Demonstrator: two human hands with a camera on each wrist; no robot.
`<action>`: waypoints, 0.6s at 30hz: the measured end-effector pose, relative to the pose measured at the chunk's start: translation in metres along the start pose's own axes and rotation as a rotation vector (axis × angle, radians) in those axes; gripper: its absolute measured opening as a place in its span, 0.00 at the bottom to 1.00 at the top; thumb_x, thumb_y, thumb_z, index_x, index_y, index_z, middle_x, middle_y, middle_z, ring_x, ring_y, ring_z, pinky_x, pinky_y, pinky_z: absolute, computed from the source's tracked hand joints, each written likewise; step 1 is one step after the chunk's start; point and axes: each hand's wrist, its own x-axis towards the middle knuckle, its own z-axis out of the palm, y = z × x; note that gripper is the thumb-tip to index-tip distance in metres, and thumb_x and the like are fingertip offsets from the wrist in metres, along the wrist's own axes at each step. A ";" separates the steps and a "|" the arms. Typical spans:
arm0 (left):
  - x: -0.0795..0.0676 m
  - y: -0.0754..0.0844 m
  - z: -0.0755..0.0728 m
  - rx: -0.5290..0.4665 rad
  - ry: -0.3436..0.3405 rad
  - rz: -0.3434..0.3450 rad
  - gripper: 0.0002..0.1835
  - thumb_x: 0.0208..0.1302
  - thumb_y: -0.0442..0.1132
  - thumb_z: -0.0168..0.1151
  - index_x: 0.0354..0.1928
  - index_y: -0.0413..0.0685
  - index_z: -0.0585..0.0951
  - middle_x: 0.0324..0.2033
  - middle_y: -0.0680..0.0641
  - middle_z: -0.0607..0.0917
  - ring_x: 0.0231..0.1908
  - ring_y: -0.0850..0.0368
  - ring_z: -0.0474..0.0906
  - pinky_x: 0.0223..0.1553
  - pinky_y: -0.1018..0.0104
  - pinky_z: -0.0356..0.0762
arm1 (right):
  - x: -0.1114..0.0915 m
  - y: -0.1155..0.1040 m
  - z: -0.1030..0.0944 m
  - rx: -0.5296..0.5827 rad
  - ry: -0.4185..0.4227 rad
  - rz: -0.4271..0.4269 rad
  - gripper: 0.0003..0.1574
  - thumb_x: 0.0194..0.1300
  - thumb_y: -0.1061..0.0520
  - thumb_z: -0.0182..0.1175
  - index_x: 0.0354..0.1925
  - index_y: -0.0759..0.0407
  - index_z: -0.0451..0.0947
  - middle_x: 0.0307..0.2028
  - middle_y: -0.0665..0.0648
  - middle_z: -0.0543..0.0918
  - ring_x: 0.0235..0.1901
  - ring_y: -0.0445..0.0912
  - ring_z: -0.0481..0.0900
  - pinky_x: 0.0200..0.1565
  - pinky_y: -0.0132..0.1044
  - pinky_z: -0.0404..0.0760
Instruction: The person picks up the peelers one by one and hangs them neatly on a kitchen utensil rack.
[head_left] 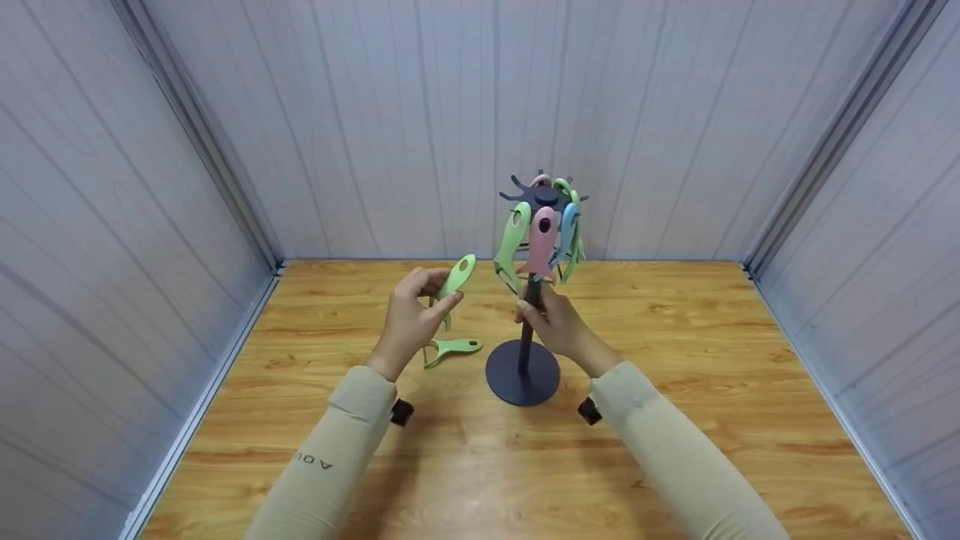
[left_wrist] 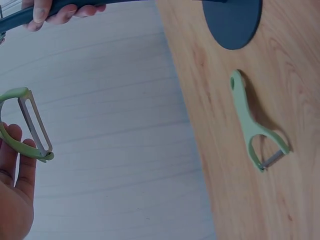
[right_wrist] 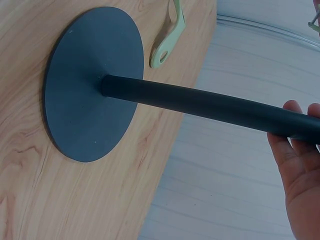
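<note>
In the head view my left hand (head_left: 411, 311) pinches a green peeler (head_left: 459, 274) by its handle, raised above the table with the hole end up. The left wrist view shows that peeler's blade end (left_wrist: 35, 125) beside my fingers. My right hand (head_left: 559, 324) grips the dark post of a round-based stand (head_left: 527, 330), below its hooks. From the hooks hang several peelers: a green one (head_left: 512, 240) at the left, a pink one (head_left: 543, 238) in front, a blue one (head_left: 568, 231) and more green behind. Another green peeler (left_wrist: 248, 120) lies on the table left of the base.
The wooden table (head_left: 675, 450) is bounded by pale panelled walls (head_left: 375, 135) at the back and both sides. Several bare hooks (head_left: 512, 196) stick out at the stand's upper left. A dark wrist device (head_left: 402, 412) shows beneath the left sleeve.
</note>
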 end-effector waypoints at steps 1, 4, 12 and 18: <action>0.001 0.007 0.000 -0.008 0.007 0.000 0.16 0.59 0.38 0.71 0.48 0.42 0.84 0.36 0.44 0.82 0.35 0.51 0.79 0.41 0.51 0.80 | 0.000 0.000 0.000 0.005 -0.001 0.004 0.03 0.71 0.73 0.46 0.43 0.75 0.65 0.30 0.67 0.80 0.30 0.56 0.81 0.36 0.57 0.82; 0.002 0.027 -0.001 -0.020 0.024 -0.005 0.16 0.58 0.32 0.71 0.48 0.36 0.83 0.37 0.39 0.82 0.36 0.46 0.79 0.41 0.45 0.78 | 0.000 0.000 0.000 -0.006 -0.001 0.013 0.03 0.71 0.73 0.46 0.43 0.75 0.66 0.30 0.66 0.81 0.31 0.55 0.81 0.37 0.53 0.83; 0.010 0.046 -0.002 -0.013 0.062 0.036 0.15 0.58 0.29 0.70 0.47 0.33 0.82 0.37 0.38 0.82 0.36 0.44 0.79 0.41 0.47 0.77 | 0.000 0.000 0.000 -0.033 0.012 -0.047 0.03 0.69 0.76 0.47 0.42 0.77 0.66 0.29 0.65 0.81 0.29 0.54 0.82 0.34 0.44 0.83; 0.019 0.056 -0.001 -0.026 0.077 0.073 0.15 0.57 0.28 0.70 0.47 0.32 0.82 0.37 0.38 0.82 0.36 0.45 0.79 0.40 0.46 0.76 | 0.000 0.001 0.000 -0.040 0.014 -0.073 0.03 0.70 0.74 0.47 0.41 0.78 0.67 0.29 0.65 0.80 0.29 0.54 0.81 0.33 0.41 0.82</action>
